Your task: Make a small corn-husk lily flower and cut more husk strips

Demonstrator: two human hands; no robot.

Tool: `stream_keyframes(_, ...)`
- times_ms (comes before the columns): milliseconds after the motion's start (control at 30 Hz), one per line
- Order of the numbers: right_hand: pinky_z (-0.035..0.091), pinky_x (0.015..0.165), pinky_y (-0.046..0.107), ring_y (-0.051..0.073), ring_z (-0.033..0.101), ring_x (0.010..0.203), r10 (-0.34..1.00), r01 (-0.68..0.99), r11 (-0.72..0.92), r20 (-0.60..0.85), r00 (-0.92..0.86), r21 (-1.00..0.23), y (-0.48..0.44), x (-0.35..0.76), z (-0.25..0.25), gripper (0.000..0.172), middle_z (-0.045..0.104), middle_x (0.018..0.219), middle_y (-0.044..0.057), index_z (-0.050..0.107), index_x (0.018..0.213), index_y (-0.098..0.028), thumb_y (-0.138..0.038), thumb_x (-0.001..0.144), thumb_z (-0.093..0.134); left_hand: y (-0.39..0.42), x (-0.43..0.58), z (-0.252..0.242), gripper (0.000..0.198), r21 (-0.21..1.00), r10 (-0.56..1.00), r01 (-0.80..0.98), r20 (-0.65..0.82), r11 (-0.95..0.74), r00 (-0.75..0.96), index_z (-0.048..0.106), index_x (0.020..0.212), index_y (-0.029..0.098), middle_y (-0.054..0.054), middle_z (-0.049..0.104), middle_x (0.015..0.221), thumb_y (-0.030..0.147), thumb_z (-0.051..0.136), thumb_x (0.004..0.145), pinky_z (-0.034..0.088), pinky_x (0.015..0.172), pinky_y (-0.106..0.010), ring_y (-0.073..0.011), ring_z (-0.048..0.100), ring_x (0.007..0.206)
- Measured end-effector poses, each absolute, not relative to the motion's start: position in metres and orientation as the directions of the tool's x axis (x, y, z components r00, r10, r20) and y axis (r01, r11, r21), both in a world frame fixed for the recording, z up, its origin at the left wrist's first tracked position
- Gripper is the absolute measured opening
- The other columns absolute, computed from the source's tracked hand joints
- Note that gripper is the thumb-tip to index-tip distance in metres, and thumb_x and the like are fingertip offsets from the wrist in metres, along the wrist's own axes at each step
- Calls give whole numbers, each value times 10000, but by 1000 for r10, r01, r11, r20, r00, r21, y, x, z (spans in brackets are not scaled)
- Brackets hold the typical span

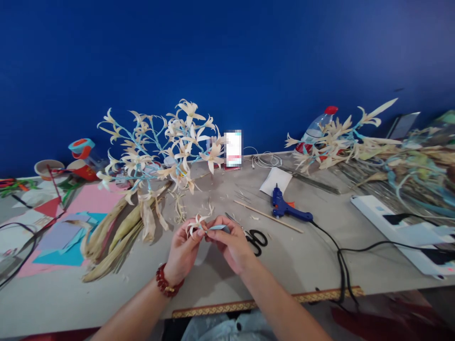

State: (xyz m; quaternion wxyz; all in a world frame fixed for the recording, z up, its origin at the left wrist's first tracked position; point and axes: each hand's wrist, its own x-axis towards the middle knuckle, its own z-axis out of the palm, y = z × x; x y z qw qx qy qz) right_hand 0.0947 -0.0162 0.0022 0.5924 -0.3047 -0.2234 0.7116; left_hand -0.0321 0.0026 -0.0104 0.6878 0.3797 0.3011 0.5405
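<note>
My left hand [182, 248], with a red bead bracelet at the wrist, pinches a small cream husk flower [195, 224] by its base. My right hand [230, 242] is closed on a light blue strip of tape [217, 228] that runs to the flower's stem. Both hands meet above the grey table [302, 255], near its front middle. Black scissors [256, 239] lie just right of my right hand.
A branch of husk flowers on blue stems [167, 142] and dried corn husks [117, 237] lie to the left. A blue glue gun [287, 208] with a black cord, a thin wooden stick [266, 215], coloured paper [71, 232] and a second flower branch [337, 139] surround the hands.
</note>
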Motion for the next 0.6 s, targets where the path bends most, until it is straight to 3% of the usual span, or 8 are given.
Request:
stream_keyframes(100,417,651,245,127,561,660,982,-710,-182,-156,-103,-680,-16,94,1,245,653,702,-16,572,603,-178,-187,588,817,2,-31,-11,143,856,980,-506,-4,107,200,679,752,179,-10,575,773,257,777,682,426,657,-243,-132,520,715)
stream_keyframes(400,445,735,292,174,588,804,987,-520,153,102,127,-840,-23,90,-7,206,644,813,5,563,677,-211,-203,696,768,3,-30,-6,153,866,980,-496,50,53,192,662,742,173,-12,554,811,231,785,672,422,711,-240,-139,523,772)
stream_keyframes(600,430,734,292,175,571,800,982,-432,185,151,113,-883,-22,94,-4,149,632,815,13,602,692,-208,-218,719,748,3,-30,-4,133,880,970,-471,60,59,234,651,723,166,-10,521,761,261,744,720,407,701,-252,-143,494,750)
